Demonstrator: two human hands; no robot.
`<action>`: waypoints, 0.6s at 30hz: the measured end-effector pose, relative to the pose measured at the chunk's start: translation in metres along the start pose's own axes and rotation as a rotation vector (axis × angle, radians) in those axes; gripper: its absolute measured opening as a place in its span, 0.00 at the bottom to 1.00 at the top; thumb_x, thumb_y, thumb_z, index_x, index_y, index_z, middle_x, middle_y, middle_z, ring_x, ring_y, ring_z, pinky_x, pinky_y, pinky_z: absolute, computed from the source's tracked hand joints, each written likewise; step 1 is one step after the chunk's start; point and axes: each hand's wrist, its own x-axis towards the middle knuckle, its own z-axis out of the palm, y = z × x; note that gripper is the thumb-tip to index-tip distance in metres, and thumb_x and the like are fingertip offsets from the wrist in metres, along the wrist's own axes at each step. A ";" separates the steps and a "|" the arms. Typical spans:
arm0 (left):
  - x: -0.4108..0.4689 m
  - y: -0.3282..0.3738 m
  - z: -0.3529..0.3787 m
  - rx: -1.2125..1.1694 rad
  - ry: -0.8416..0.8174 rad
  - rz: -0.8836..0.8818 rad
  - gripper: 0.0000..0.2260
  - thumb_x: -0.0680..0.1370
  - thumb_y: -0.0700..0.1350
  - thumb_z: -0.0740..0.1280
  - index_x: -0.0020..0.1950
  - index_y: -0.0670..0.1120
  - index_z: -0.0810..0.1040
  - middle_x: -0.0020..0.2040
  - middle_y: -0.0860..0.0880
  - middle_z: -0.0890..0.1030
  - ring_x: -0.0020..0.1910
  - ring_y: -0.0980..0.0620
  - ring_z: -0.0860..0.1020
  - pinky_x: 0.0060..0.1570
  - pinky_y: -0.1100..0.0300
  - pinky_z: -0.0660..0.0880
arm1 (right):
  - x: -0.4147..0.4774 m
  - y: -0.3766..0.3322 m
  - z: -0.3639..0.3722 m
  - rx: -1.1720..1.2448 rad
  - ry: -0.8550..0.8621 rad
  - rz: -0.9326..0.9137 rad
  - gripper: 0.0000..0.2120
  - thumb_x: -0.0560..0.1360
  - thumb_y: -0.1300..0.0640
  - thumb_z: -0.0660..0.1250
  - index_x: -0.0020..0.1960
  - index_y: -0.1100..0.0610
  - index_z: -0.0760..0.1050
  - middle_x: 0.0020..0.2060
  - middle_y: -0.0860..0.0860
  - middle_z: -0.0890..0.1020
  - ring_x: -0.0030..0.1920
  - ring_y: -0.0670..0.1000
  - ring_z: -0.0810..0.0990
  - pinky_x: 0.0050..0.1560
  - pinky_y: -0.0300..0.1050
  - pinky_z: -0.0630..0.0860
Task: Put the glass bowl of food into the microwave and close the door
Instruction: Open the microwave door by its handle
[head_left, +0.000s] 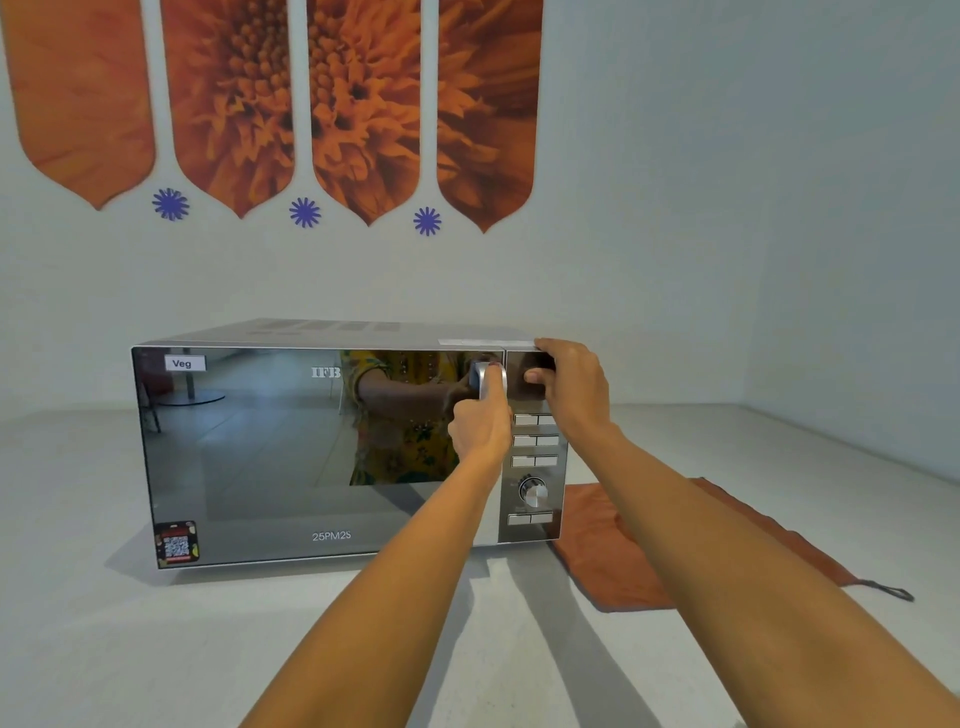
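Microwave: a silver, box-shaped microwave oven (332, 452) with a dark mirrored glass door sits on the pale grey counter (156, 649), its back near the light wall.
Door: the mirrored door (291, 457) lies flush with the microwave's front; it reflects a tiled floor and a person in yellow patterned clothing.
Door markings: a white "Veg" label (185, 363) at the door's upper left corner, "IFB" lettering near its top centre, "25PM2S" along its lower edge, and a QR-code sticker (176, 544) at its lower left corner.
Handle: a brushed-metal vertical handle (487, 380) stands at the door's right edge, just beside the control panel.
Control panel: a silver strip (535, 467) on the microwave's right side, with rows of rectangular buttons and one round metal knob (534, 491) low down.
Left hand: the left hand (480, 421) is closed around the handle, thumb up along it.
Right hand: the right hand (569, 387) grips the microwave's upper right corner, fingers over the top edge, thumb pressed on the dark display area.
Glass bowl of food: not visible; whether it sits inside cannot be told through the mirrored door.
Cloth: a flat rust-orange cloth (613, 561) with a dark loop lies on the counter just right of the microwave, partly under the right forearm.
Wall: orange flower-print panels (358, 104) and small blue star shapes (305, 212) hang above the microwave.
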 end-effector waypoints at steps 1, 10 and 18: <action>-0.003 0.001 0.000 -0.003 0.017 0.010 0.34 0.75 0.69 0.54 0.58 0.41 0.79 0.52 0.42 0.83 0.51 0.44 0.82 0.47 0.53 0.77 | 0.000 0.000 0.000 0.001 -0.002 0.001 0.20 0.74 0.68 0.65 0.65 0.57 0.75 0.60 0.57 0.81 0.59 0.56 0.79 0.56 0.49 0.75; -0.039 0.000 -0.012 0.053 0.181 0.167 0.28 0.77 0.65 0.55 0.38 0.42 0.76 0.32 0.48 0.76 0.32 0.51 0.74 0.30 0.60 0.67 | -0.005 -0.010 -0.007 0.025 -0.001 0.016 0.16 0.71 0.73 0.59 0.50 0.58 0.79 0.44 0.54 0.82 0.36 0.44 0.76 0.39 0.42 0.70; -0.080 -0.001 -0.046 -0.043 0.066 0.184 0.29 0.74 0.69 0.55 0.29 0.45 0.71 0.26 0.49 0.74 0.28 0.50 0.72 0.33 0.54 0.73 | -0.008 -0.022 -0.007 0.028 -0.005 0.108 0.11 0.74 0.68 0.66 0.56 0.61 0.79 0.53 0.58 0.80 0.40 0.48 0.74 0.40 0.42 0.70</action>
